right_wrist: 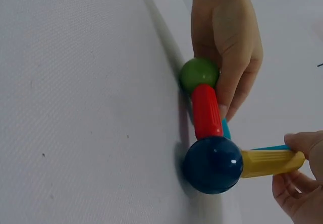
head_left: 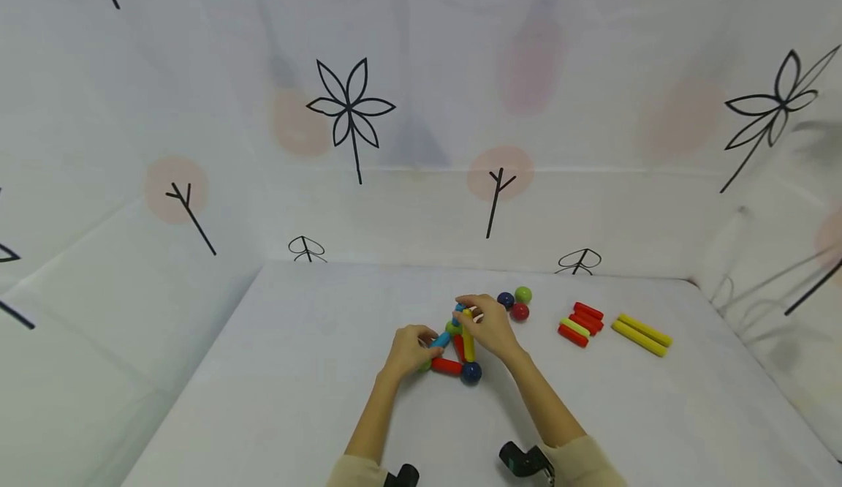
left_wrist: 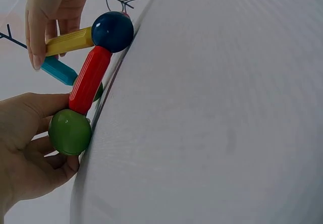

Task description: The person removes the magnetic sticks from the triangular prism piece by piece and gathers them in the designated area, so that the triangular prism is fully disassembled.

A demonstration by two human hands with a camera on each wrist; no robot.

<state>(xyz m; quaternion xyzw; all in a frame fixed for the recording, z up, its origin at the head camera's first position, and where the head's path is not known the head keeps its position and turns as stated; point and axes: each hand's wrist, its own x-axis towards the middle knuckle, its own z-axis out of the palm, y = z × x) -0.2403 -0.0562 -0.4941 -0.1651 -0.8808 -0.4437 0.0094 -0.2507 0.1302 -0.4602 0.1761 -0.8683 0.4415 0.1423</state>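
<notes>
A small frame of ridged building sticks and balls stands on the table between the hands. My left hand (head_left: 409, 349) grips the green ball (left_wrist: 70, 132) at its left corner. From there a red stick (head_left: 447, 366) runs to a dark blue ball (head_left: 471, 373), and a light blue stick (head_left: 441, 340) slants back toward another green ball (head_left: 452, 328). A second red stick (head_left: 459, 348) lies behind the yellow stick (head_left: 468, 341), which rises from the dark blue ball. My right hand (head_left: 490, 325) pinches the upper ends of the yellow stick and an upright blue stick (head_left: 457, 314).
Behind the right hand sit a dark blue ball (head_left: 505, 300), a green ball (head_left: 522, 295) and a red ball (head_left: 520, 312). Several short red sticks (head_left: 585, 320) with a yellow-green one (head_left: 575, 327), and two long yellow sticks (head_left: 641, 335), lie at the right. A patterned white cloth (head_left: 408, 216) hangs behind the table.
</notes>
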